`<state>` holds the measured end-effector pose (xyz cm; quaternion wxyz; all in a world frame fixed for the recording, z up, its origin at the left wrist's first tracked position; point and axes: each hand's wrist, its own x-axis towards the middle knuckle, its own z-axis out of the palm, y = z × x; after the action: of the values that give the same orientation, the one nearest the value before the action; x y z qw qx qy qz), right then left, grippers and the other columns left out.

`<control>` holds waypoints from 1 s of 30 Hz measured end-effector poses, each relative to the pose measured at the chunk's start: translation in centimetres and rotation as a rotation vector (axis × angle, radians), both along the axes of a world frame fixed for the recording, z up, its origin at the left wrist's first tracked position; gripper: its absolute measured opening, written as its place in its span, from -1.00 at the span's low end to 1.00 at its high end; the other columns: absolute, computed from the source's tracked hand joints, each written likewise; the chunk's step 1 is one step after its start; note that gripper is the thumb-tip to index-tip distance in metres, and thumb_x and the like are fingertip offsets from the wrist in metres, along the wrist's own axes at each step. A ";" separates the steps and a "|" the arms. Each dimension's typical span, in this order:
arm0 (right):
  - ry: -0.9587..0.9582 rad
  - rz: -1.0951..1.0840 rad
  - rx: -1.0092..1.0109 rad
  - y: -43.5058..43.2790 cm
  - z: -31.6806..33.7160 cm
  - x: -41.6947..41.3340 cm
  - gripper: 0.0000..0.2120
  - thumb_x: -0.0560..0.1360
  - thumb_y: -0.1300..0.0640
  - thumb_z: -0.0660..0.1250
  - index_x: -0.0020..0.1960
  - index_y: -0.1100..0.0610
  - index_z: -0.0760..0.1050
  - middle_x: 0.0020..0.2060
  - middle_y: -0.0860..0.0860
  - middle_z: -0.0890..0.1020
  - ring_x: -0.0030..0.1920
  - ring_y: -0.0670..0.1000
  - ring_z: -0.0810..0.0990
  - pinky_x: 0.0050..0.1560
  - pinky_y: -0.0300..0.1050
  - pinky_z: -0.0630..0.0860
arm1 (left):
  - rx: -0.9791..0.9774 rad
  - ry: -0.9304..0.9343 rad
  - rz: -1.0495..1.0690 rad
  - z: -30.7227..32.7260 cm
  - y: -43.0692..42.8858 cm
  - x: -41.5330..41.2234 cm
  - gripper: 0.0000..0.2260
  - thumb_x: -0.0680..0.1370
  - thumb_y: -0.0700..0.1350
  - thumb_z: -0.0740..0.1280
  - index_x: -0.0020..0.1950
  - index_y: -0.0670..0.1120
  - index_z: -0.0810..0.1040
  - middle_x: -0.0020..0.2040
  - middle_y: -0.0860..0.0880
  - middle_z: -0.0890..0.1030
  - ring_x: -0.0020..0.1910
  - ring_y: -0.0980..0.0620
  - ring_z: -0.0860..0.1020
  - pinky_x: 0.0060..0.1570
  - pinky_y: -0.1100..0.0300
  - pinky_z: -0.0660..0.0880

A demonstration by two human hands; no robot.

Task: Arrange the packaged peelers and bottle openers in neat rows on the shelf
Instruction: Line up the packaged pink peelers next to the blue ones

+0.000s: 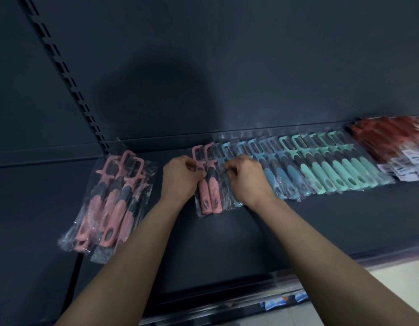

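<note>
left hand pinches pink peelers; right hand pinches adjacent blue peelers

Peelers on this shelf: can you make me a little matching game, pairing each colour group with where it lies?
Things:
1. heap of pink peelers
2. pair of pink peelers
3. mint-green peelers
4. red packaged items

Places:
A. far right end of the shelf
B. in the row, right of the blue peelers
C. loose at the left, apart from the row
D. left end of the row, gripped by the left hand

Pairs: 1-C; 2-D; 3-B; 4-A
</note>
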<state>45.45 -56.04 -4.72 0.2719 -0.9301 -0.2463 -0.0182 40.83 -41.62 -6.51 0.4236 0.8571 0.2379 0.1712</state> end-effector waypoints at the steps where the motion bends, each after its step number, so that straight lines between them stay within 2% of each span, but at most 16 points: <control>1: -0.011 0.003 0.000 0.0 0.1 -0.1 -0.75 0.51 0.36 0.17 0.02 0.27 0.62 0.02 0.16 0.56 -0.01 0.15 0.55 0.01 -0.19 0.42 | 0.005 -0.001 0.001 0.0 0.0 -0.1 -0.82 0.39 -0.16 0.48 -0.04 -0.16 0.63 -0.20 0.00 0.58 -0.22 0.11 0.53 -0.21 0.29 0.39; 5: -0.064 0.036 0.004 0.3 0.3 -0.5 -0.77 0.51 0.33 0.18 0.00 0.26 0.61 -0.03 0.16 0.57 -0.03 0.15 0.53 -0.01 -0.09 0.45 | 0.034 -0.001 -0.005 0.0 0.3 -0.5 -0.81 0.42 -0.14 0.45 0.02 -0.14 0.63 -0.06 -0.06 0.63 -0.13 0.07 0.55 -0.12 0.27 0.40; 8: -0.058 0.086 -0.002 0.9 0.4 -0.8 -0.80 0.53 0.23 0.21 -0.06 0.25 0.60 -0.06 0.15 0.59 0.00 0.15 0.51 -0.02 -0.06 0.45 | 0.099 0.011 -0.013 0.0 0.7 -1.0 -0.79 0.45 -0.14 0.43 0.07 -0.11 0.61 0.04 -0.12 0.60 -0.05 0.00 0.56 -0.06 0.26 0.41; 12: -0.071 0.187 -0.220 1.9 0.0 -1.2 -0.78 0.54 0.07 0.21 -0.02 0.16 0.58 0.01 0.06 0.58 0.10 0.11 0.41 0.11 -0.07 0.37 | 0.182 0.028 -0.098 0.3 1.0 -1.9 -0.79 0.43 -0.17 0.43 0.06 -0.12 0.61 0.02 -0.12 0.58 -0.05 -0.04 0.55 -0.09 0.27 0.37; 15: -0.079 0.186 -0.252 2.0 -0.1 -1.2 -0.83 0.53 0.12 0.18 -0.08 0.13 0.54 -0.01 0.04 0.59 0.10 0.12 0.39 0.08 -0.07 0.32 | 0.219 0.035 -0.157 0.2 1.0 -2.3 -0.80 0.44 -0.16 0.43 0.06 -0.10 0.62 0.00 -0.10 0.56 -0.04 -0.03 0.54 -0.16 0.33 0.28; 17: -0.078 0.172 -0.278 2.0 0.0 -1.1 -0.82 0.53 0.14 0.16 -0.05 0.11 0.54 -0.01 0.02 0.60 0.13 0.11 0.37 0.06 -0.05 0.28 | 0.231 0.042 -0.184 0.1 0.9 -2.4 -0.78 0.45 -0.13 0.42 0.09 -0.10 0.62 0.02 -0.09 0.56 -0.01 -0.03 0.52 -0.16 0.35 0.25; 21: -0.095 0.130 -0.322 2.1 0.0 -1.2 -0.79 0.53 0.15 0.18 0.06 0.08 0.55 0.03 0.02 0.60 0.15 0.12 0.35 0.12 -0.02 0.26 | 0.236 0.055 -0.229 0.1 0.8 -2.1 -0.74 0.47 -0.13 0.40 0.15 -0.12 0.60 0.10 -0.12 0.56 0.09 -0.08 0.50 0.00 0.26 0.30; 30: -0.067 0.104 -0.290 2.2 -0.3 -1.4 -0.81 0.56 0.10 0.14 -0.03 0.13 0.51 0.04 0.06 0.57 0.13 0.15 0.33 0.09 0.00 0.25 | 0.225 0.062 -0.271 0.3 1.1 -1.8 -0.68 0.47 -0.12 0.40 0.21 -0.12 0.57 0.21 -0.12 0.56 0.20 -0.10 0.48 0.19 0.16 0.34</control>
<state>44.02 -53.83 -4.99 0.1272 -0.9444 -0.3033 0.0007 39.04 -40.52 -6.24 0.3364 0.9283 0.1123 0.1115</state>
